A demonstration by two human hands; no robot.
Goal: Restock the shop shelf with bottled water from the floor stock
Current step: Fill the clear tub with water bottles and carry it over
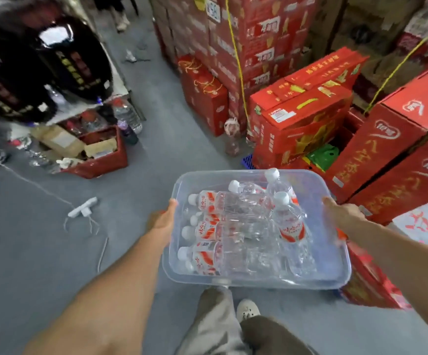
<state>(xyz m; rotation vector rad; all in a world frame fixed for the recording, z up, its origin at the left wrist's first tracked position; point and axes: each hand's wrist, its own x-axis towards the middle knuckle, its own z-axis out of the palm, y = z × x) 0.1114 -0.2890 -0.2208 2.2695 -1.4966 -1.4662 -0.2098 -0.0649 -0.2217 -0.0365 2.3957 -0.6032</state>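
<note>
- We are gripping the clear tub [233,284] by opposite rims, left hand [163,221] and right hand [340,213] both clamped
- Water bottles [215,229] are lying between, most caps leftward

Blurred dark jars [54,60], perhaps, upper left

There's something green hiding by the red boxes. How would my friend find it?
Start at the clear tub of water bottles. Look just past its far right corner, into the gap between the red cartons. A green bag sits there, the only bright green thing among all that red.
</note>
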